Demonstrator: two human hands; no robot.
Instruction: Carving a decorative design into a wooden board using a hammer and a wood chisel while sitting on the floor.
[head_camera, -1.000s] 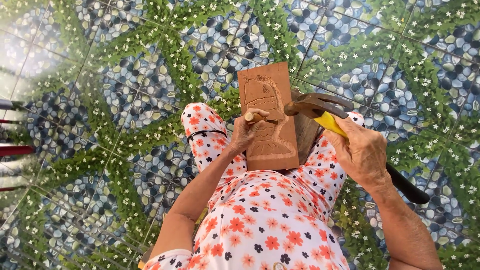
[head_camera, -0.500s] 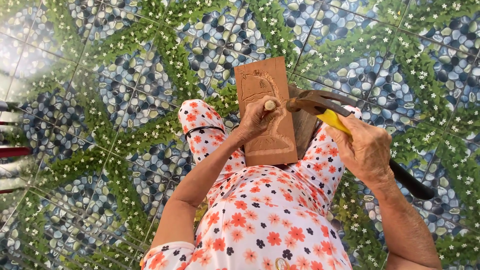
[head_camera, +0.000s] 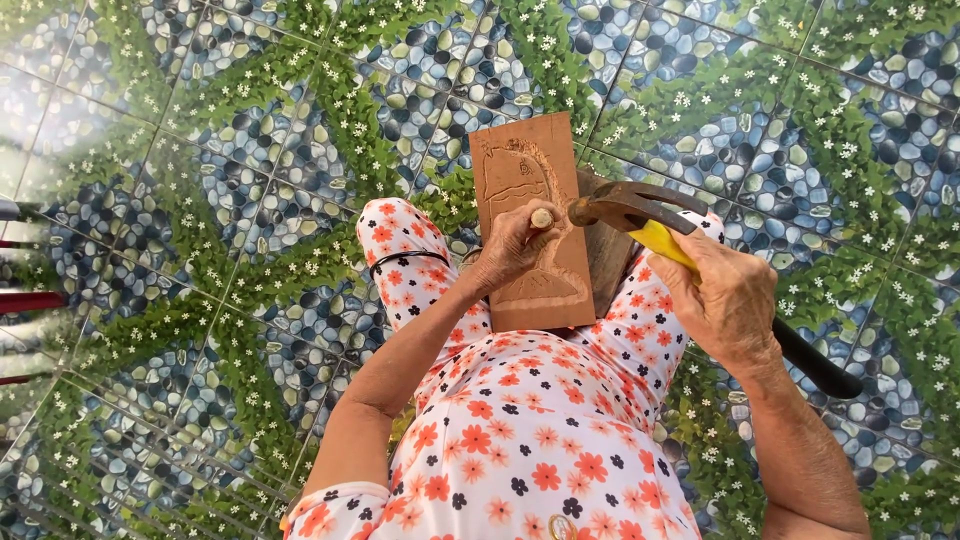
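A brown wooden panel with a carved outline rests on my lap, leaning on a darker board behind it. My left hand is closed around a chisel, whose round wooden butt sticks up over the panel. My right hand grips a claw hammer with a yellow and black handle. The rusty metal hammer head sits right beside the chisel's butt, touching or nearly so.
I sit in a white dress with orange flowers, knees raised under the panel. The floor is tiled with blue pebbles and green leaf bands. Red and dark bars poke in at the left edge.
My left hand with the chisel has moved up the panel. The hammer head has come closer to the chisel's butt. The view has shifted slightly.
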